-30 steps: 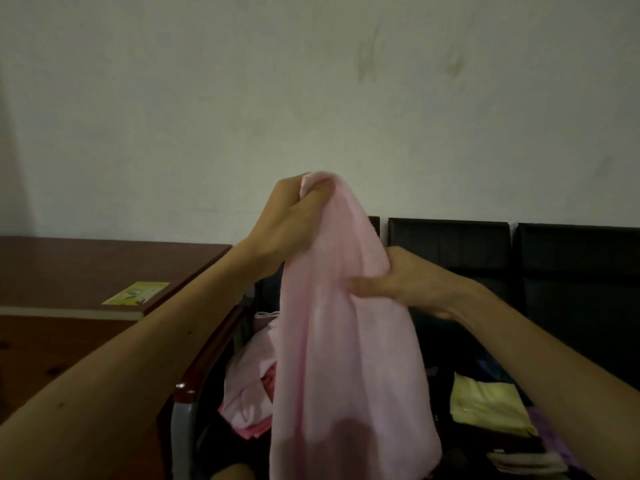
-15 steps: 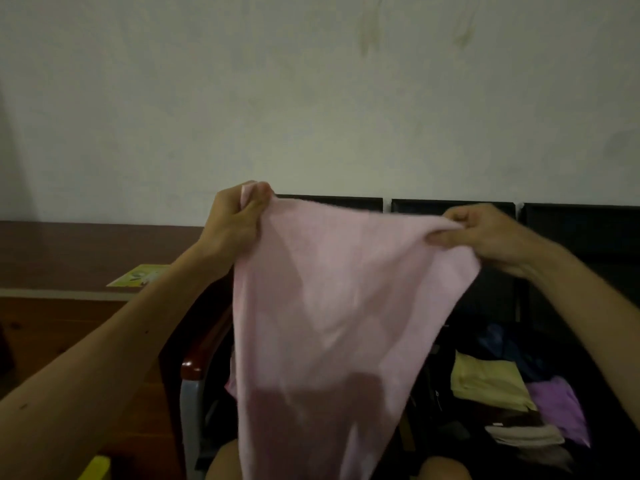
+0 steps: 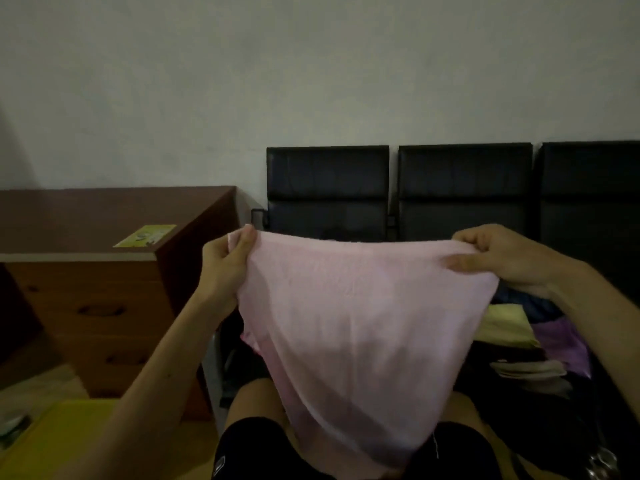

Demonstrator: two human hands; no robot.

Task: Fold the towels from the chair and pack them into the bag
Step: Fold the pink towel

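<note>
Pink towel (image 3: 356, 306) corners between both hands' fingers (image 3: 244, 242)

No legible text anywhere. Yellow-green sticker (image 3: 145, 236) lies flat on the brown counter (image 3: 86, 220) top, near its front right corner; it has a pale graphic and some print, too small and blurred to read. Small white oval logo (image 3: 220, 463) on the black shorts (image 3: 252, 441), left leg, not readable either. No numbers or signs made out.
</note>
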